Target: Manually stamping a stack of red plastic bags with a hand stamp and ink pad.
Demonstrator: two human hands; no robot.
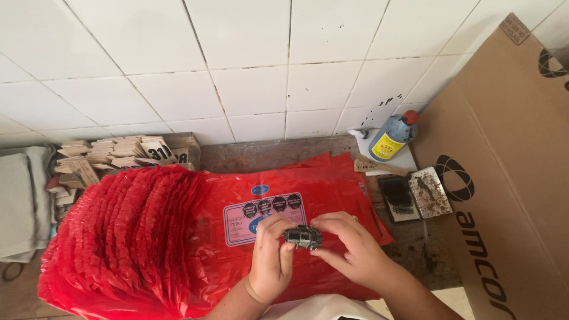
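Both hands met over the near middle of the wooden worktop (267,155), pinched together on a small dark metal stamp (303,237): the left hand (271,255) gripped its left end, the right hand (349,246) its right end. Beneath them lay flat red plastic bags (237,195), with an ink pad (398,198) toward the right edge.

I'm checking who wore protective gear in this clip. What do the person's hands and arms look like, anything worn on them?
Both the left hand and the right hand are bare, no gloves. The forearms are uncovered, with no sleeves, watch or bracelet visible. Whether a ring is worn cannot be told.
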